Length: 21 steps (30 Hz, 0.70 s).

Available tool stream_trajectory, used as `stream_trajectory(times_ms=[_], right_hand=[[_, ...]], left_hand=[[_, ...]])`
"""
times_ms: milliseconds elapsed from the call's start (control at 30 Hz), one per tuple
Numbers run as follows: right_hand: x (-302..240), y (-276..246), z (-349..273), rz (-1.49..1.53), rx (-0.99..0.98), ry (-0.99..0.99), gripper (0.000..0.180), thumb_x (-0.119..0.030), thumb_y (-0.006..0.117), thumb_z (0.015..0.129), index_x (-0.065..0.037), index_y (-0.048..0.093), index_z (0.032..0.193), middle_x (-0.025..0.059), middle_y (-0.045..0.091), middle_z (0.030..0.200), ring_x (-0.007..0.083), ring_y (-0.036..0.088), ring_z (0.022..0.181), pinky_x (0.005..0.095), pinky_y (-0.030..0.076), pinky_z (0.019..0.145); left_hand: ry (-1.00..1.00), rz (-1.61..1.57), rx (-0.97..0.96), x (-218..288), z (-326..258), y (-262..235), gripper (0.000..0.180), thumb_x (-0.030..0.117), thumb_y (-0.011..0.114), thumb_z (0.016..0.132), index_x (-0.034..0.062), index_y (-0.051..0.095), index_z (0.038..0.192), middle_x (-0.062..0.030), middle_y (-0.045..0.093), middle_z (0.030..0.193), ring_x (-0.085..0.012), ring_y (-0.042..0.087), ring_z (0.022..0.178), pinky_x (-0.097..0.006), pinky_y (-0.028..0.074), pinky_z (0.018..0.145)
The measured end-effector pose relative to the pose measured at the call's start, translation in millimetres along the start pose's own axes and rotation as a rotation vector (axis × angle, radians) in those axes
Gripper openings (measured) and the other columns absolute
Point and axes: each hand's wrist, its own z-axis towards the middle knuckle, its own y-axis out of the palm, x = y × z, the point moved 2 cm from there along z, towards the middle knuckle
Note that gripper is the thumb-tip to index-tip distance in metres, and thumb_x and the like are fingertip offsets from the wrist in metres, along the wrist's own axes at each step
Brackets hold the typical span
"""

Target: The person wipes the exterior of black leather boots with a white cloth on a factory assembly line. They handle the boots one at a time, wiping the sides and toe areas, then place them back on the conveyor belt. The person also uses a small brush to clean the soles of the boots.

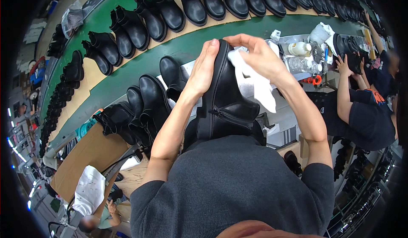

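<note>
A black leather ankle boot [224, 91] with a side zip is held up in front of my chest, its toe pointing away and its shaft toward me. Along the sole edge near the toe, my left hand [205, 70] grips it with the fingers pressed together. On the other side, my right hand [259, 57] is closed on a white cloth [250, 80] at the boot's toe, and the cloth's loose end hangs down beside the upper. The boot hides part of the left fingers.
Black boots [193, 4] line a curved green conveyor [165, 46] on tan board. More boots [153, 94] stand at its near edge, left of me. At right, a metal tray holds plastic bottles [299, 48] and crumpled paper. A co-worker [361, 110] handles a dark boot further right. Cardboard [87, 155] leans at left.
</note>
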Motion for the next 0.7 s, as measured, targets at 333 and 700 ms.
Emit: stream_trajectory(times_ms=[333,700], right_hand=[[-17,15,-16,-0.105,0.111,-0.030,0.039,-0.007,0.059,0.084,0.003,0.057,0.121,0.0075,0.064,0.109,0.0099,0.060,0.096,0.0227,0.049,0.082],[-8,-9,5,0.153,0.037,0.252,0.031,-0.011,0.058,0.087,0.001,0.062,0.115,0.0038,0.067,0.093,0.0061,0.062,0.078,0.0195,0.049,0.069]], left_hand=[[-0.054,0.069,-0.025,7,-2,0,0.063,0.052,0.028,0.099,-0.0014,0.047,0.126,-0.0147,0.058,0.115,-0.0208,0.055,0.106,-0.030,0.038,0.096],[0.052,0.065,-0.018,10,0,4,0.062,0.050,0.029,0.100,0.0001,0.044,0.133,-0.0107,0.056,0.117,-0.0152,0.053,0.107,-0.027,0.040,0.095]])
